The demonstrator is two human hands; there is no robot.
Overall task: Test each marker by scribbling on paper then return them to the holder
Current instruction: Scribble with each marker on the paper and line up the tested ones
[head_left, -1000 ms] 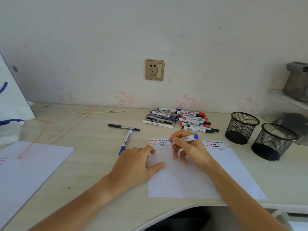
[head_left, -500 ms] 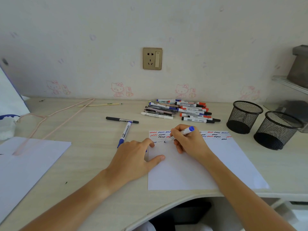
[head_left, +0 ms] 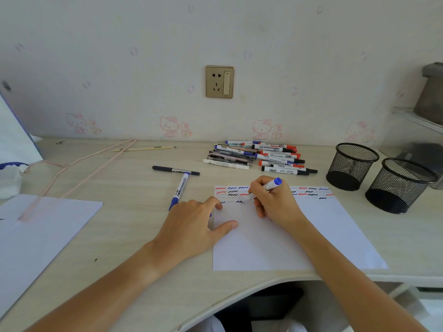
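Right hand [head_left: 275, 204] pinches a blue marker [head_left: 266, 188], tip on the paper [head_left: 323, 236] by the desk's front edge; left hand [head_left: 194, 226] lies flat on it. Holders [head_left: 352, 166] look empty; the pile [head_left: 259, 156] waits at the back edge.

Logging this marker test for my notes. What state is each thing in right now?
right hand: grips blue marker, tip on paper
blue marker: tilted, writing
left hand: flat, pressing paper's edge
paper: scribbles along top
two mesh holders: upright, seemingly empty
marker pile: lying capped
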